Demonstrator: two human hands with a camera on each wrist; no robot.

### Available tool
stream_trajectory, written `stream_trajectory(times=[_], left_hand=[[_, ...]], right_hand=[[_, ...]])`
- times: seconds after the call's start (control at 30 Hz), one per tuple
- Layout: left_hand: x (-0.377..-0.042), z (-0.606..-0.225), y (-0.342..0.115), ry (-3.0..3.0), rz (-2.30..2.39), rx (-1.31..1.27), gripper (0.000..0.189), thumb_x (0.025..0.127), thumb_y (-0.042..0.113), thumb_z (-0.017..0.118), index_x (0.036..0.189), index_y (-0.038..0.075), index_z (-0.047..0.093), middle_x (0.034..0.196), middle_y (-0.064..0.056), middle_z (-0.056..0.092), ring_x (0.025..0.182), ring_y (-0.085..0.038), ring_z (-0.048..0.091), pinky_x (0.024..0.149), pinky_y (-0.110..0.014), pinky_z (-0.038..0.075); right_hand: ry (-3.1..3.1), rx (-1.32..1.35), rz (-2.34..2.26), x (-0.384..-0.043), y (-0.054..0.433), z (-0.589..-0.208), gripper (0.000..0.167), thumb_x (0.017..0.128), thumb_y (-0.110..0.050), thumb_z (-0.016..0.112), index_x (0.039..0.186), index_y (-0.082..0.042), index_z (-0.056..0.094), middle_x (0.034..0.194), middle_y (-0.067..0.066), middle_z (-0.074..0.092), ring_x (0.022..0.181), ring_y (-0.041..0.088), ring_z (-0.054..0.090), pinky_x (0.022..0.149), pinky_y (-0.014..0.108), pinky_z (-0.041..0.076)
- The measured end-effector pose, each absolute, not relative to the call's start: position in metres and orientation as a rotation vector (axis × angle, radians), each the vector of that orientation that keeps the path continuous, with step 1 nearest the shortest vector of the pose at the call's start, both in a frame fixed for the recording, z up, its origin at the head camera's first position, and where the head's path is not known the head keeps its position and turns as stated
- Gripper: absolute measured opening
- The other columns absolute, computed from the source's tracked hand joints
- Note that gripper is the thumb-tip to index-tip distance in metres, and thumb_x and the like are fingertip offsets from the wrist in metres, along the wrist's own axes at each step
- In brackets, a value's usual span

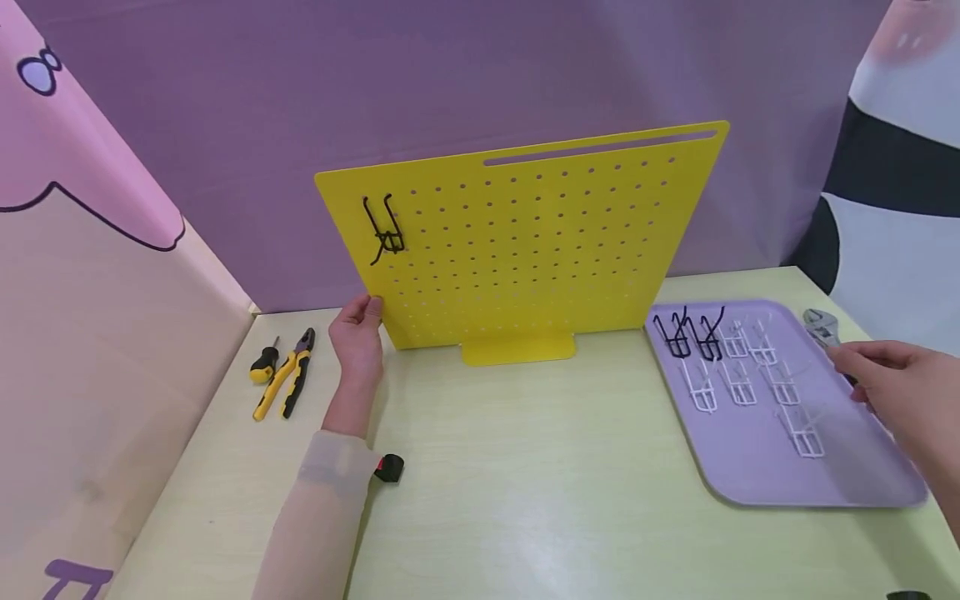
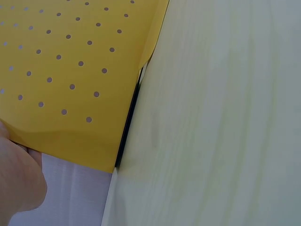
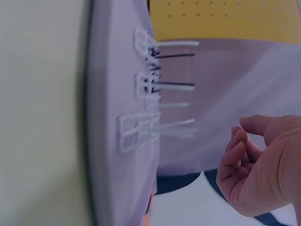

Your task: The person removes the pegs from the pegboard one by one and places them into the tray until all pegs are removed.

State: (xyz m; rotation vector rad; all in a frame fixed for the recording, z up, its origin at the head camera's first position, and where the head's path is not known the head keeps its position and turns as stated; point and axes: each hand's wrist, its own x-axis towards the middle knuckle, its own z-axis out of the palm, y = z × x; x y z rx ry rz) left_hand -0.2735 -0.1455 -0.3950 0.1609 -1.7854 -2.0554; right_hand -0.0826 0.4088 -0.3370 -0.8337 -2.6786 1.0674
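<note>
A yellow pegboard (image 1: 525, 242) stands upright on the table, with a black wire hook (image 1: 390, 242) hung near its upper left corner. My left hand (image 1: 357, 340) pinches the board's lower left edge between thumb and fingers; the left wrist view shows the thumb side at that edge. Over the right side of the lilac tray (image 1: 757, 483) is my right hand (image 1: 903, 379), fingers loosely curled and holding nothing in the right wrist view. Several white wire hooks (image 1: 802, 433) and two black wire hooks (image 1: 707, 340) lie in the tray, apart from the hand.
An adjustable wrench (image 1: 821, 325) lies beyond the tray's right edge, partly hidden by the right hand. On the left of the table are yellow-black pliers (image 1: 277, 385) and a stubby screwdriver (image 1: 264, 365). A purple cloth (image 1: 450, 75) hangs behind the board.
</note>
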Motion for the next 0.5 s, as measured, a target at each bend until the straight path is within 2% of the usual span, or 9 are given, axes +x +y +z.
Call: stream_trajectory(times=[0.1,0.17,0.3,0.4,0.5], left_hand=[[-0.274,-0.395,-0.146,-1.784,-2.056,0.170,0.030,0.098,0.021,0.067,0.121,0.002,0.072,0.107,-0.006,0.066,0.104,-0.018,0.063,0.099,-0.030,0.052],[-0.274,-0.395,-0.146,-1.789,-2.055,0.173,0.030,0.098,0.021,0.067,0.121,0.002,0.071,0.107,-0.006,0.066,0.105,-0.018,0.063,0.099,-0.029,0.052],[-0.273,-0.394,-0.147,-1.791,-2.046,0.167,0.029,0.099,0.020,0.066,0.120,0.002,0.071,0.108,-0.007,0.067,0.105,-0.018,0.063,0.098,-0.029,0.052],[-0.273,-0.394,-0.147,-1.790,-2.050,0.168,0.029,0.099,0.020,0.066,0.121,0.002,0.071,0.109,-0.007,0.067,0.105,-0.018,0.063,0.099,-0.029,0.052],[-0.273,-0.393,-0.146,-1.788,-2.056,0.175,0.029,0.099,0.019,0.066,0.121,0.001,0.071,0.109,-0.007,0.067,0.105,-0.018,0.063,0.098,-0.029,0.052]], right_hand=[[-2.649,-0.815,1.063,-0.086,0.391,-0.323,0.072,0.098,-0.063,0.050,0.140,-0.005,0.053,0.088,0.003,0.057,0.082,0.022,0.049,0.058,0.028,0.041],[-2.588,-0.775,1.106,-0.088,0.378,-0.316,0.068,0.098,-0.061,0.052,0.137,-0.005,0.055,0.089,-0.003,0.057,0.082,0.020,0.049,0.057,0.024,0.044],[-2.449,-0.640,1.235,-0.094,0.352,-0.306,0.041,0.099,-0.051,0.059,0.121,-0.018,0.066,0.084,-0.018,0.055,0.074,0.012,0.050,0.057,0.015,0.047],[-2.412,-0.551,1.304,-0.098,0.335,-0.301,0.030,0.098,-0.049,0.062,0.115,-0.024,0.068,0.084,-0.017,0.056,0.072,0.011,0.050,0.057,0.014,0.048],[-2.428,-0.462,1.356,-0.101,0.320,-0.295,0.038,0.096,-0.048,0.065,0.120,-0.019,0.069,0.085,-0.015,0.060,0.072,0.012,0.053,0.058,0.015,0.049]])
